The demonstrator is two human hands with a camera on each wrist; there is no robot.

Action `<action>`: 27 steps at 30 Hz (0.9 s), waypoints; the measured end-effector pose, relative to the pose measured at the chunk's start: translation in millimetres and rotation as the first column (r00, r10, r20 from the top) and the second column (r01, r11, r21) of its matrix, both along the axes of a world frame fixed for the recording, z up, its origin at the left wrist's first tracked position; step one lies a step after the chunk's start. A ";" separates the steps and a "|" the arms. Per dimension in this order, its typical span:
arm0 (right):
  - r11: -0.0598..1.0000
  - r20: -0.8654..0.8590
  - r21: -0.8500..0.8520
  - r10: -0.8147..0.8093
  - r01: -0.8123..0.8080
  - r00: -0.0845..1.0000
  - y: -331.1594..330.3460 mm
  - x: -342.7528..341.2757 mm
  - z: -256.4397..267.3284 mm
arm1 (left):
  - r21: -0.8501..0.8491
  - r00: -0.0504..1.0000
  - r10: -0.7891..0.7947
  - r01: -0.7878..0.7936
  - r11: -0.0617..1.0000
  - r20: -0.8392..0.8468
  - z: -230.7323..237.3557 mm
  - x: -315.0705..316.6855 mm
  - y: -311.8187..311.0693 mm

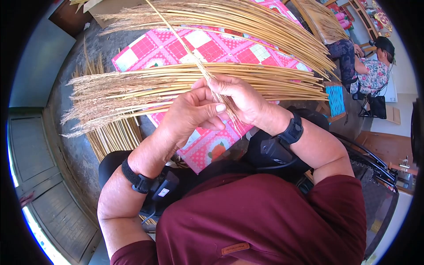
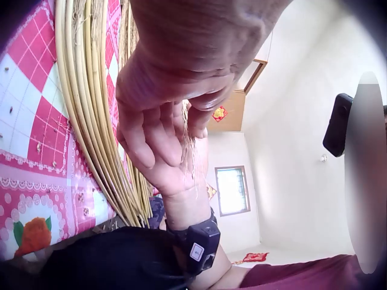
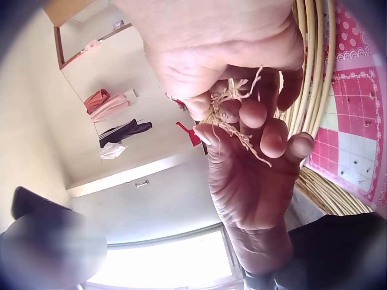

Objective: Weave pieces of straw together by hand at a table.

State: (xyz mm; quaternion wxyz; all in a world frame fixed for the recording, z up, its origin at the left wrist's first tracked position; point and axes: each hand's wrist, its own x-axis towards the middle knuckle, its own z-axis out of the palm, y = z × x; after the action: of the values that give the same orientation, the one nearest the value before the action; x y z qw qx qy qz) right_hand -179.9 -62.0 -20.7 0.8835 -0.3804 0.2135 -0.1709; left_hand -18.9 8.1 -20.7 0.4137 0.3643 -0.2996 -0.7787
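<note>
A single long dry reed stalk (image 1: 185,46) slants from the top of the head view down to both hands. Its feathery tip (image 1: 232,115) hangs between the palms, and frayed strands (image 3: 242,136) of it show up close in the right wrist view. With thumb and fingers my right hand (image 1: 243,97) pinches the reed just above the tip. From the other side my left hand (image 1: 187,115) has its thumb and curled fingers on the same feathery part. Just beyond the hands lies a bundle of reeds (image 1: 265,81), plumes to the left.
A second reed bundle (image 1: 247,22) lies farther back on the pink checked tablecloth (image 1: 207,152). More stalks (image 1: 117,137) stand at the left, below the table edge. A seated person (image 1: 373,73) in a cap is at the right, by a blue woven stool (image 1: 335,100).
</note>
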 end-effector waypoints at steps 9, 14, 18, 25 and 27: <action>0.997 -0.063 -0.072 0.034 -0.038 0.997 2.5 7.7 7.3 | 0.024 0.994 0.101 -0.102 0.994 0.028 2.8 -1.5 9.8; 0.983 -0.167 -0.184 -0.019 -0.013 0.986 -9.5 4.3 12.7 | -0.037 0.997 0.014 -0.011 0.999 0.076 8.2 -2.9 18.2; 0.966 -0.166 -0.252 0.010 -0.052 0.986 -12.2 5.4 19.5 | -0.053 0.982 -0.114 0.123 0.991 0.148 6.9 -0.9 19.6; 0.944 -0.171 -0.287 -0.218 0.163 0.961 -19.1 0.5 25.4 | -0.101 0.982 -0.100 0.117 0.988 0.159 4.8 10.8 10.6; 0.936 -0.181 -0.298 -0.249 0.188 0.951 -19.4 -3.1 27.3 | -0.089 0.988 0.027 -0.014 0.996 0.152 3.4 11.5 8.6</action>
State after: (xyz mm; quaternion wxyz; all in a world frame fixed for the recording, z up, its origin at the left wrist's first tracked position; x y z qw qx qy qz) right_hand -183.0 -81.4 6.6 0.7685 -0.4901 0.3232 -0.2545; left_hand -7.4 16.7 -17.3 0.4130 0.4076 -0.3606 -0.7302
